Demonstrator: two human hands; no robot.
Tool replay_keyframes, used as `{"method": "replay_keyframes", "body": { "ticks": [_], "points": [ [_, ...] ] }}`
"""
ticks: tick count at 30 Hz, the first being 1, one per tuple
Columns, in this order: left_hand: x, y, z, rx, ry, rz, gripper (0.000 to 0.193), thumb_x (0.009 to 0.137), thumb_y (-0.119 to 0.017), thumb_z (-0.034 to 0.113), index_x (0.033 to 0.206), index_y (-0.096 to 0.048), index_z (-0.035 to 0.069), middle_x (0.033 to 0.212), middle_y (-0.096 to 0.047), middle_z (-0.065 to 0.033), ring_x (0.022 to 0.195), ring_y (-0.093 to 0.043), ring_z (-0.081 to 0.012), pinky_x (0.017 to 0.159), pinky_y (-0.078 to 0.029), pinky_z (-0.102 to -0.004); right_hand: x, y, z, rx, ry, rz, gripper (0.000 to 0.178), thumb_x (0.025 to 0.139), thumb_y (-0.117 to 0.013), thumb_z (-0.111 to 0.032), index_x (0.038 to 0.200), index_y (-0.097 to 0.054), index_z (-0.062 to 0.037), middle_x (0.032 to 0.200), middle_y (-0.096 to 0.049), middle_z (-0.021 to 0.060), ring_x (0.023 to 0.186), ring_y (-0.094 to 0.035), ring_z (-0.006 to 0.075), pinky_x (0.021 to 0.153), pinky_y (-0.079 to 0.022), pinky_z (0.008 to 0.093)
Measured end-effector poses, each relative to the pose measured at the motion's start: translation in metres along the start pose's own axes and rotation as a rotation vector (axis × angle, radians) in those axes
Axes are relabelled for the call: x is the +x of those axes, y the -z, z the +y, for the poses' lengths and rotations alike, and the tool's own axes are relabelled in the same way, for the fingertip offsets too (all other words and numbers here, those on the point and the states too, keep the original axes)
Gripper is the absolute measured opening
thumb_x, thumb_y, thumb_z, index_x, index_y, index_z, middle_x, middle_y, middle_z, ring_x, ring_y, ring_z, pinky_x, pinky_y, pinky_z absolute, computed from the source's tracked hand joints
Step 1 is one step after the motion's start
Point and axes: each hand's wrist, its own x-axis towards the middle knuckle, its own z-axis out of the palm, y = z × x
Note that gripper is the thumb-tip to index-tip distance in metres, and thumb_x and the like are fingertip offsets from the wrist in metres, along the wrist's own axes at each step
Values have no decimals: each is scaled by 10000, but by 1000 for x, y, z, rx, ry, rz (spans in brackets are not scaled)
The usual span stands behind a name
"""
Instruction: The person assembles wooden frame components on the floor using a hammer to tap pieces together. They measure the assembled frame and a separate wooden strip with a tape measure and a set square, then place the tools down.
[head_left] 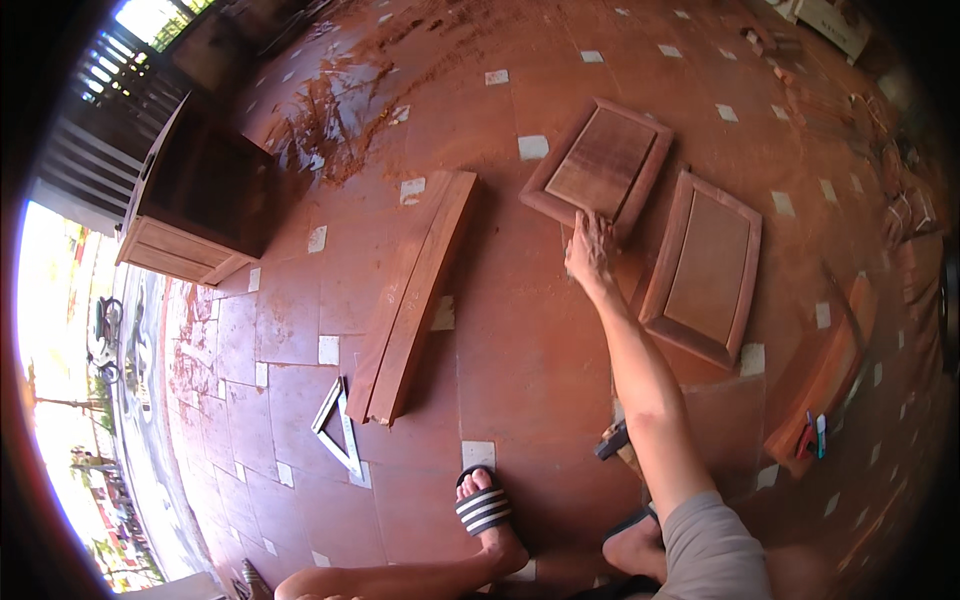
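Note:
My right hand [592,245] reaches forward with its fingers bent over the near edge of a framed wooden panel [602,155], gripping that edge. The panel has a raised centre and a reddish-brown frame; whether it is lifted or lies flat, I cannot tell. Just to its right, a second, similar wooden panel [706,270] lies tilted on the floor, apart from my fingers. Partly hidden behind my forearm is a dark-headed tool [611,440] of a kind I cannot make out. My left hand does not show.
Two long wooden beams [415,300] lie side by side left of centre, beside a triangular set square [340,430]. A wooden cabinet [190,215] stands far left. At right, a wooden board [830,370] carries small red and teal items [815,436]. My sandalled foot [484,505] rests on the tiled floor.

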Motion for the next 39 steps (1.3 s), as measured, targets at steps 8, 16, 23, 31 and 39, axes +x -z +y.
{"method": "replay_keyframes", "body": {
  "ticks": [8, 16, 23, 31, 39],
  "points": [
    [-15, 28, 8, 28, 28, -17, 326, 959, -615, 223, 1176, -589, -19, 890, -564, -111, 811, -509, -232, 727, -430, -374, -74, 1, -37, 58, 73, 4, 483, 814, -721, -69, 1259, -538, -27, 1279, -564, 198, 1268, -542, 364, 1090, -426, 509],
    [-30, 48, -16, -6, -192, 33, 298, 980, -587, 165, 1120, -624, -95, 877, -637, -164, 779, -598, -240, 756, -501, -353, -253, 31, -115, 88, 234, -40, 412, 820, -699, -73, 1211, -579, -20, 1202, -575, 166, 1171, -560, 359, 985, -462, 486],
    [33, 122, -81, 979, -152, 81, 326, 965, -641, 161, 1233, -675, -22, 997, -706, -72, 868, -653, -155, 820, -537, -310, -367, 77, -154, 179, 37, -226, 359, 842, -677, -145, 1182, -633, -36, 1164, -622, 142, 1133, -598, 314, 952, -461, 487],
    [227, 211, -258, 1682, -50, 46, 663, 875, -682, 392, 1382, -592, -25, 1334, -649, -260, 1232, -631, -413, 1050, -498, -454, -399, 119, -123, 295, -559, -30, 736, 799, -746, -161, 1418, -420, 68, 1507, -399, 328, 1368, -440, 462, 1149, -364, 516],
    [219, 176, -339, 1525, -31, 234, 1108, 792, -769, 579, 1541, -298, -88, 1424, -428, -346, 1337, -431, -495, 1142, -388, -517, -384, 101, -124, 572, -750, -304, 807, 834, -675, -219, 1479, -317, 110, 1421, -471, 402, 1295, -531, 485, 1107, -444, 482]
  ]
}}
